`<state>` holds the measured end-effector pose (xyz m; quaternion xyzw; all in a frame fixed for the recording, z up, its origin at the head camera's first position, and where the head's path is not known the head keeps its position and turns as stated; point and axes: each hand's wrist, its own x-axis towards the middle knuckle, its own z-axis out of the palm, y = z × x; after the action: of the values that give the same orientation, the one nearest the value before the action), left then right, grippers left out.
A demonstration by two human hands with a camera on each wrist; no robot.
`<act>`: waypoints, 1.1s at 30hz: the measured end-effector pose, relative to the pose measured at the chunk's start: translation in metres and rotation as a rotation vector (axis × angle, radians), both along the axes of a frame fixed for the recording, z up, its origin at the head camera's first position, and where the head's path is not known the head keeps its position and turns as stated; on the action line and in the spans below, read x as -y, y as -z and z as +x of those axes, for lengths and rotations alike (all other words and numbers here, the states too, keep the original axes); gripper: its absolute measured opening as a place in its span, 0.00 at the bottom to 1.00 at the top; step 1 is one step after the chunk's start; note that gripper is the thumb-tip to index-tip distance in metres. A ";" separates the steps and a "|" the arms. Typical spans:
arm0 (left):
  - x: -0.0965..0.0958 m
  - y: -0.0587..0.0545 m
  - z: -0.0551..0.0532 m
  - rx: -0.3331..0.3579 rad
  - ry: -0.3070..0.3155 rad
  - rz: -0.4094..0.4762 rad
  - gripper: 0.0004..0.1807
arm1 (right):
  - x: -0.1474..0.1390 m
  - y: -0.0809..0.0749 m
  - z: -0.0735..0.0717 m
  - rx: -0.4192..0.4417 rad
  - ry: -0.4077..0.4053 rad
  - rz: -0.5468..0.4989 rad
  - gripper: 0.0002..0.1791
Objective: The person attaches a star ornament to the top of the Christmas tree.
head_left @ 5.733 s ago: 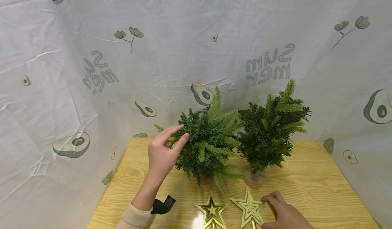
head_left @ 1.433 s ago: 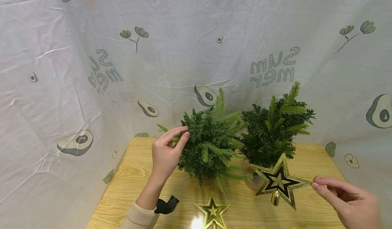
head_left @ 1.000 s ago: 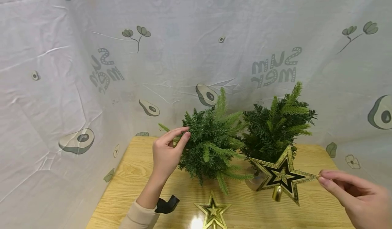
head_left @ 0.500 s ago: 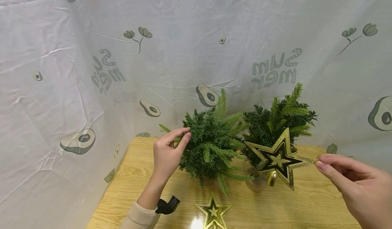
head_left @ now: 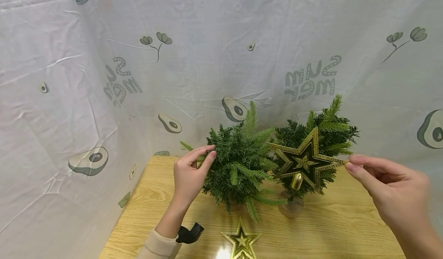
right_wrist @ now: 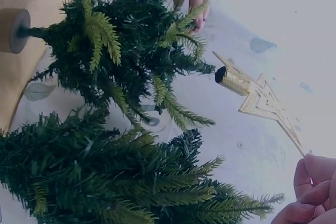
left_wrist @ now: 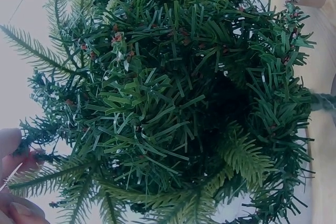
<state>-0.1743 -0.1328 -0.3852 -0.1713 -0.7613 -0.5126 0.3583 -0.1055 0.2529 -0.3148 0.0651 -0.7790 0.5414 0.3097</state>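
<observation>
My right hand (head_left: 394, 186) pinches one point of a gold star tree topper (head_left: 303, 162) between thumb and forefinger. The star is raised in front of the right-hand small artificial Christmas tree (head_left: 333, 127), hiding part of it. In the right wrist view, the topper's hollow socket (right_wrist: 234, 81) faces the top of the left-hand tree (right_wrist: 121, 45), the two apart. My left hand (head_left: 189, 173) is at the left side of that tree (head_left: 238, 162), thumb and forefinger pinching the tip of a sprig. A second gold star topper (head_left: 241, 239) lies on the table.
Both trees stand side by side near the back of the wooden table (head_left: 349, 220); the right one has a round base (head_left: 291, 208). A pale curtain (head_left: 194, 78) printed with avocados hangs behind and at both sides. A black strap (head_left: 189, 234) sits on the left wrist.
My right hand has picked the star topper up from the table, then raised it and moved it left in front of the right tree. My left hand has stayed at the left tree.
</observation>
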 end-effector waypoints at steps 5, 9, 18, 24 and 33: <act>0.000 -0.001 0.001 0.009 0.000 -0.010 0.11 | 0.005 -0.006 -0.008 -0.037 -0.087 -0.072 0.11; 0.001 -0.001 0.001 0.015 0.000 -0.014 0.11 | 0.010 -0.010 -0.014 -0.057 -0.143 -0.114 0.11; 0.001 -0.001 0.001 0.027 -0.007 -0.018 0.11 | 0.020 -0.020 -0.030 -0.091 -0.200 -0.130 0.09; 0.001 -0.001 0.001 0.030 -0.002 -0.014 0.12 | 0.028 -0.026 -0.043 -0.154 -0.303 -0.174 0.10; 0.001 -0.001 0.001 0.031 -0.009 -0.019 0.12 | 0.041 -0.038 -0.050 -0.159 -0.270 -0.083 0.09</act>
<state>-0.1738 -0.1343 -0.3846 -0.1632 -0.7723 -0.5063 0.3472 -0.1552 0.2118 -0.2769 0.1990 -0.7130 0.6032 0.2971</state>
